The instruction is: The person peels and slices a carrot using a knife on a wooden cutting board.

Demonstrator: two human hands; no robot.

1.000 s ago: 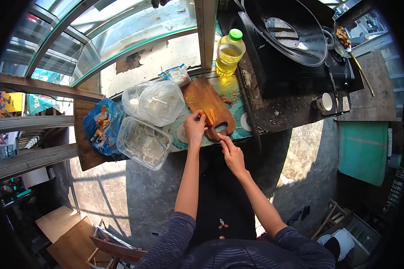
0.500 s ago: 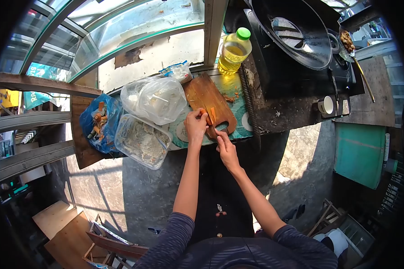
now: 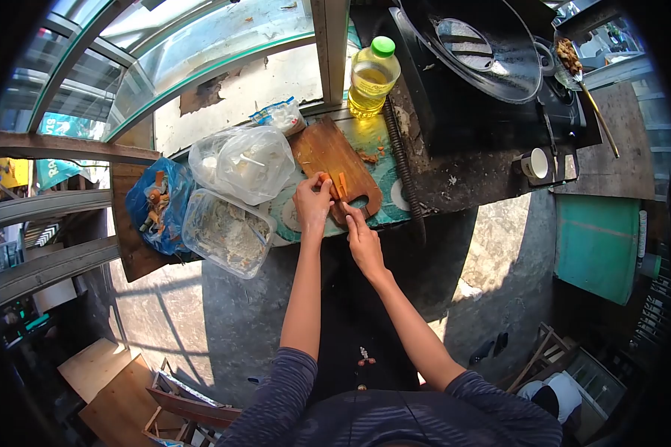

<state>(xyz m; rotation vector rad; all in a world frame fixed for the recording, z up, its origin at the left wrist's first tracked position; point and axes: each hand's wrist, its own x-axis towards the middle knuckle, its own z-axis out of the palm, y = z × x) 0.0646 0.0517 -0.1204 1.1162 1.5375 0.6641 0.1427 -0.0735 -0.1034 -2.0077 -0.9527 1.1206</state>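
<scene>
An orange carrot piece [image 3: 334, 192] is still kept steady, pinched by the left hand [image 3: 312, 206], but the right hand's [image 3: 364, 242] grip cannot be told.

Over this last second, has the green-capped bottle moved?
No: the green-capped bottle stands in the same place beside the window post; only the view has shifted.

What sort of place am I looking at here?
Probably a small kitchen or food stall: a big dark pan, a green-capped bottle of yellow liquid, likely cooking oil, and a wooden cutting board with orange food pieces suggest it.
</scene>
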